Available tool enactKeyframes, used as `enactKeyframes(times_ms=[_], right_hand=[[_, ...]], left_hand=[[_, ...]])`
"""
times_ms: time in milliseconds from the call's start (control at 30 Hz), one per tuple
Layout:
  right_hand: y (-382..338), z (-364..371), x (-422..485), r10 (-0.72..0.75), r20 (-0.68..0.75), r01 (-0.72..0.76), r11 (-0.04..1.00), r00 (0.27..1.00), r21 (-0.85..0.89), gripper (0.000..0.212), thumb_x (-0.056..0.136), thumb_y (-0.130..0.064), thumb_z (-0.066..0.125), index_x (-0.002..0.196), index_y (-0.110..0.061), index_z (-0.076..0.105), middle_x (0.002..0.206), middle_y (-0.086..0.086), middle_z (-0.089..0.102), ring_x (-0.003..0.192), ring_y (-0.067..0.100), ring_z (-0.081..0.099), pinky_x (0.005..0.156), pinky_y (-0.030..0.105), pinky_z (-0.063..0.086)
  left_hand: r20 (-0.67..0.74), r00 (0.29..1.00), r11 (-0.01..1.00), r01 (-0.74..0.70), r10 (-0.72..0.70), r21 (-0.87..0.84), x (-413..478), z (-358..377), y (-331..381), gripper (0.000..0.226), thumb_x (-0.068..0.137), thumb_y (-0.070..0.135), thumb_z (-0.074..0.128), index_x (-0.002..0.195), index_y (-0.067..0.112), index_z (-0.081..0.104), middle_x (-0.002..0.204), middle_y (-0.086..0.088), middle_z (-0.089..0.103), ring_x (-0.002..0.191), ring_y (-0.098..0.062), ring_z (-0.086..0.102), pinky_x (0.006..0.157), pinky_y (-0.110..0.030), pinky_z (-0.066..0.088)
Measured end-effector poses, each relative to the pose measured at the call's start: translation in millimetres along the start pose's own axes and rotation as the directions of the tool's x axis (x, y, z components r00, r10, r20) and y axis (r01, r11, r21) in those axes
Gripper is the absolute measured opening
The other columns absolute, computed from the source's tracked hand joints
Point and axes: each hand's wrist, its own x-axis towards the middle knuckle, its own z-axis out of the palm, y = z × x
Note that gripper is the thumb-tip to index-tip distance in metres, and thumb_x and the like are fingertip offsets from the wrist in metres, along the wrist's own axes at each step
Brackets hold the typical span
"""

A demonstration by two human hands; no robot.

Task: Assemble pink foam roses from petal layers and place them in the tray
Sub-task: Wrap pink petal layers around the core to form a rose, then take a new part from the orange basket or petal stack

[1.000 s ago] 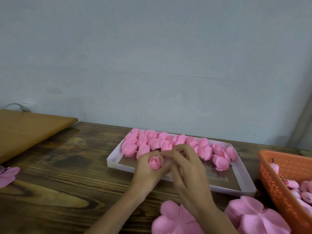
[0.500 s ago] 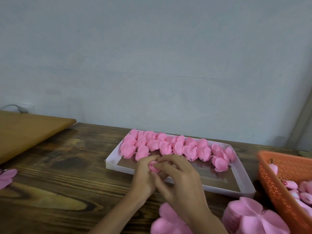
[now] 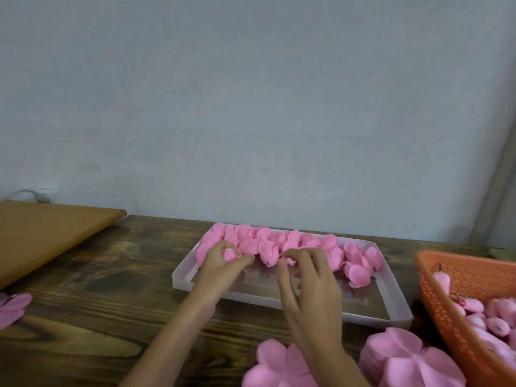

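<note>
My left hand (image 3: pixel 223 263) grips a small pink foam rose (image 3: pixel 229 254) over the left end of the white tray (image 3: pixel 396 308). Several finished pink roses (image 3: pixel 293 244) lie in rows along the tray's far side. My right hand (image 3: pixel 307 283) hovers over the tray's middle, fingers loosely curled and holding nothing. A flat pink petal layer (image 3: pixel 276 364) lies on the table below my right wrist, and a stack of petal layers (image 3: pixel 410 361) sits to its right.
An orange plastic basket (image 3: pixel 446 291) with pink buds stands at the right edge. A tan wooden board (image 3: pixel 47 233) lies at the back left, and loose pink petals (image 3: pixel 12 307) sit at the left edge of the dark wooden table (image 3: pixel 97 303).
Both hands held the rose together in front of the tray. Now my left hand has carried it forward over the tray's left end, and my right hand has let go and drawn apart.
</note>
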Motion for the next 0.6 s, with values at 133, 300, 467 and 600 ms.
enactKeyframes(times_ms=[133,300,467,600], right_hand=[[6,-2,3,0.065,-0.016,-0.065,0.998,0.998,-0.021,0.022,0.102,-0.039,0.050,0.111,-0.026,0.064,0.111,-0.007,0.058,0.089,0.011,0.062,0.070,0.031,0.053],[8,-10,8,0.087,-0.060,-0.088,0.996,0.994,-0.016,0.009,0.103,-0.032,0.056,0.105,-0.026,0.061,0.106,-0.007,0.058,0.083,0.013,0.060,0.067,0.032,0.051],[9,-14,11,0.124,-0.047,-0.127,0.990,0.991,-0.068,0.018,0.103,-0.037,0.051,0.107,-0.024,0.062,0.110,-0.007,0.056,0.087,0.009,0.055,0.063,0.011,0.035],[8,-16,13,0.098,-0.069,-0.102,0.993,0.993,-0.060,0.028,0.101,-0.045,0.043,0.108,-0.024,0.061,0.110,-0.007,0.057,0.089,0.009,0.054,0.066,0.019,0.040]], left_hand=[[-0.020,0.984,0.950,0.174,-0.175,0.261,32,24,25,0.060,0.094,0.025,0.051,0.149,0.002,0.047,0.076,-0.012,0.061,0.072,-0.027,0.061,0.067,-0.038,0.054],[-0.053,0.996,0.820,0.084,-0.065,0.566,57,63,28,0.049,0.105,0.016,0.054,0.150,0.002,0.040,0.143,-0.022,0.053,0.122,-0.038,0.062,0.099,-0.043,0.055],[-0.041,0.995,0.670,-0.029,0.088,0.742,51,94,5,0.058,0.101,0.033,0.059,0.147,0.001,0.041,0.153,-0.019,0.040,0.131,-0.042,0.053,0.105,-0.047,0.049],[0.052,0.963,0.307,-0.135,0.263,0.942,46,94,4,0.042,0.104,0.044,0.048,0.131,0.014,0.058,0.129,-0.009,0.062,0.118,-0.029,0.060,0.097,-0.041,0.051]])
